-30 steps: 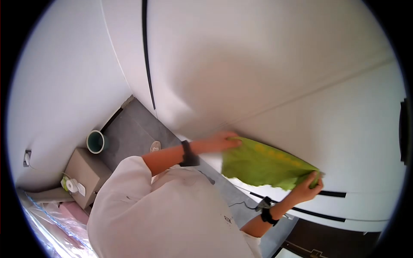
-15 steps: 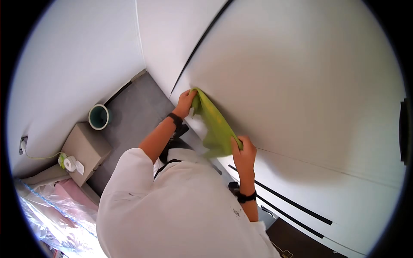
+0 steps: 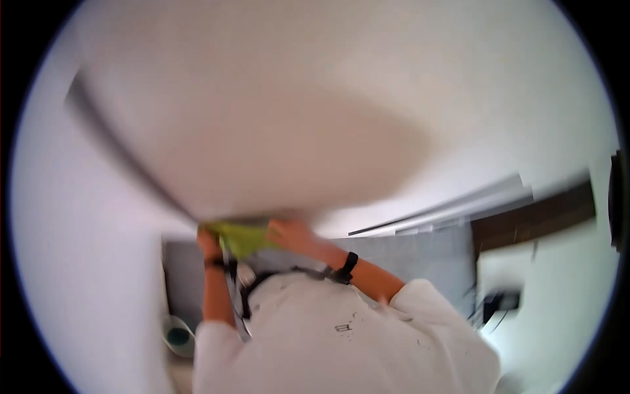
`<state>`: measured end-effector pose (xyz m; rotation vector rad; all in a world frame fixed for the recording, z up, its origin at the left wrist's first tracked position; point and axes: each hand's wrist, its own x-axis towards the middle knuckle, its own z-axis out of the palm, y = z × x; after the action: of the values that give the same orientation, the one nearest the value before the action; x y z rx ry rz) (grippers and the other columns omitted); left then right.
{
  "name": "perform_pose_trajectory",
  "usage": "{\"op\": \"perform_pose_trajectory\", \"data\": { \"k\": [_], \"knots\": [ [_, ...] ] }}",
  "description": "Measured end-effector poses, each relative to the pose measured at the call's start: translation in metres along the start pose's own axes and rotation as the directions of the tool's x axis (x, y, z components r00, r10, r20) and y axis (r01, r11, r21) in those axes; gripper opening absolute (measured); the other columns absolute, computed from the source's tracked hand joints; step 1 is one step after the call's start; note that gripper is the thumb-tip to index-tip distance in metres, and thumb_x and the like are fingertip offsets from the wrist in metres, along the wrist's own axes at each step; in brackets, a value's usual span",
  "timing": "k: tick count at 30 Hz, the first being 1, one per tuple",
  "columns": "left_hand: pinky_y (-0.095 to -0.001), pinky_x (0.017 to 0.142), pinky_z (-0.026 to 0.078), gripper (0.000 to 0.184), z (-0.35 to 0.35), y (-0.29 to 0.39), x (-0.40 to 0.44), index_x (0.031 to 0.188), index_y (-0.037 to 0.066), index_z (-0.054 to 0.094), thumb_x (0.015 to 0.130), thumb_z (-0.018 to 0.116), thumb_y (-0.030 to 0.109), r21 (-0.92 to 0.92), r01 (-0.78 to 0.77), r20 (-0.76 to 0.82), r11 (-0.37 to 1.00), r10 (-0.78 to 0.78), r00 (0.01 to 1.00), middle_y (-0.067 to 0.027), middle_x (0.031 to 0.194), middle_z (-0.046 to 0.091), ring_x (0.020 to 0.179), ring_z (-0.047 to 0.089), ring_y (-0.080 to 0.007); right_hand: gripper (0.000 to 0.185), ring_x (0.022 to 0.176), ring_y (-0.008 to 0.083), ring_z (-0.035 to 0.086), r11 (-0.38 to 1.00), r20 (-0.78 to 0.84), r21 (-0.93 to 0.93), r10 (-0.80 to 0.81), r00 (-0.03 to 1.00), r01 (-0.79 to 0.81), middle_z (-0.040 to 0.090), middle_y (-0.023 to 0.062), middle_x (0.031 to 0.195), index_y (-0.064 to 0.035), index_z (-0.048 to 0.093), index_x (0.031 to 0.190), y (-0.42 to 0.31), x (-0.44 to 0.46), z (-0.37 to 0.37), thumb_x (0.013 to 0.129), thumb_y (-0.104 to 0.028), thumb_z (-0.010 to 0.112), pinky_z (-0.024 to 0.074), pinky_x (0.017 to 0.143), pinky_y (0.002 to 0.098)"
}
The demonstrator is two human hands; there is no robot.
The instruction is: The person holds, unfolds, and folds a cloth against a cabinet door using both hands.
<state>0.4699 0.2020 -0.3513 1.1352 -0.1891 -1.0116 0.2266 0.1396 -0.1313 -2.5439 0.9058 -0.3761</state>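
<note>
A green cloth (image 3: 244, 240) is stretched between my two hands, close to the large white panelled surface (image 3: 289, 131). My left hand (image 3: 209, 241) is closed on its left end, near the lower end of a long dark strip. At the other end, my right hand (image 3: 291, 236) is closed on the cloth, though motion smears its fingers. The cloth's lower part hangs down in front of my white shirt (image 3: 367, 335). A dark band is on each wrist.
On the grey floor (image 3: 420, 259) at lower left stands a round bin (image 3: 179, 337). Dark strips (image 3: 453, 205) run along the white front at right, with a dark brown surface (image 3: 538, 215) beyond. A blurred black object (image 3: 502, 303) is at lower right.
The view has swung round, so the white panel now fills the upper part. My hands have come closer together, and the cloth between them hangs shorter.
</note>
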Motion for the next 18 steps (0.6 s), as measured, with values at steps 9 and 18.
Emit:
{"op": "perform_pose_trajectory", "data": {
  "k": [9, 18],
  "knots": [
    [-0.0285, 0.061, 0.038, 0.026, 0.125, 0.074, -0.099, 0.088, 0.0, 0.055, 0.095, 0.051, 0.025, 0.561, -0.388, 0.512, 0.732, 0.062, 0.857, -0.0029, 0.076, 0.053, 0.07, 0.043, -0.0117, 0.024, 0.071, 0.03, 0.062, 0.85, -0.623, 0.188, 0.49, 0.609, -0.491, 0.062, 0.0091, 0.085, -0.01, 0.058, 0.096, 0.078, -0.158, -0.11, 0.085, -0.032, 0.061, 0.0499, 0.061, 0.0397],
    [-0.0253, 0.066, 0.043, 0.025, 0.36, 0.076, -0.249, 0.1, 0.0, 0.059, 0.095, 0.05, 0.023, 0.435, -0.525, 0.9, 0.731, -0.374, 0.224, -0.0001, 0.087, 0.058, 0.077, 0.051, -0.0085, 0.022, 0.064, 0.0094, 0.052, 0.923, -0.969, 0.217, 0.166, -0.181, -0.318, 0.059, 0.004, 0.071, 0.0005, 0.06, 0.088, 0.104, -0.225, -0.342, 0.081, -0.017, 0.071, 0.0449, 0.059, 0.024]
  ]
}}
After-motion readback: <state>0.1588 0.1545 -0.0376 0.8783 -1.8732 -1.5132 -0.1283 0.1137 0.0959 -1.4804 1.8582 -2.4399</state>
